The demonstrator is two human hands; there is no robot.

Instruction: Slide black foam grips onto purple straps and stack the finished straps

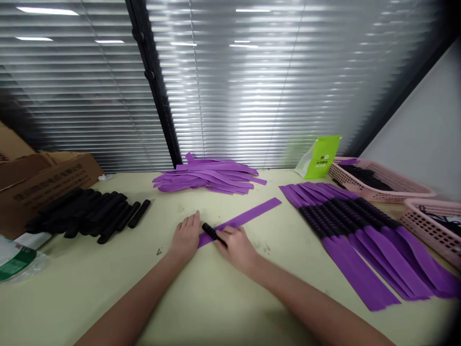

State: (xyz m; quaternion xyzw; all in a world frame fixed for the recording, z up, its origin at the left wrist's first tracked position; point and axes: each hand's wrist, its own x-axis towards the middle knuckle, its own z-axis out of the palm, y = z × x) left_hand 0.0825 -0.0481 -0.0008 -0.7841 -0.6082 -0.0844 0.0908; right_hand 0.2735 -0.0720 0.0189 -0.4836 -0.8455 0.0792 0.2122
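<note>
While the strip (255,211) lay slantwise on the surface (173,307), the person's right hand (237,247) had its grip closed on a black tube (209,231) by its near end. The tube sat crosswise near the strip's left end, purple showing on both sides of it. Whether the strip ran through the tube or just under it, I honestly couldn't tell. The left hand (185,235) rested right by the strip's left end, fingers together and pretty flat; couldn't tell if it was pinching the end or only steadying it.

As for progress, I'd call it partway. Off to the right of the strip there was a neat row (344,218) of purple strips, each with a black section around its middle, and those looked done to me. They overlapped too much for a fair count, but it was several. The one in hand looked barely started, since most of its length was bare on the right.

Plenty looked left, too. Beyond the strip was a loose pile (209,178) of plain purple strips, no black on any that I could see. Left of the strip was a heap (91,211) of black tubes, with one a bit apart on the side nearest the strip. Past the row, farther right of the strip, were two pink baskets (403,196) with dark stuff in them, too unclear to make out.
</note>
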